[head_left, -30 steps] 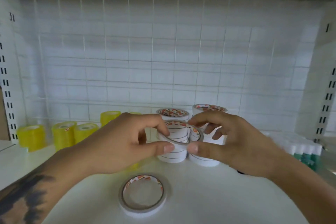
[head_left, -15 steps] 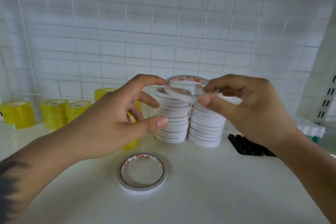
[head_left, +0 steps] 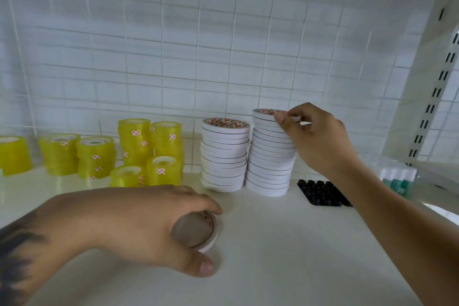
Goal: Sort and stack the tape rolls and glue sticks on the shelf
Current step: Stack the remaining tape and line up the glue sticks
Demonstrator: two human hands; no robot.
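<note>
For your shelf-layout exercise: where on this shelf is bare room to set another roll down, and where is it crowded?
Free: the front of the shelf between the hands, before the white stacks. Crowded: the back row, from yellow rolls to black tray.

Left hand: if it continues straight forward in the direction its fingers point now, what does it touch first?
Probably the shorter white tape stack. The left hand, gripping a loose white roll, points toward the stack's base; depth is uncertain.
</note>
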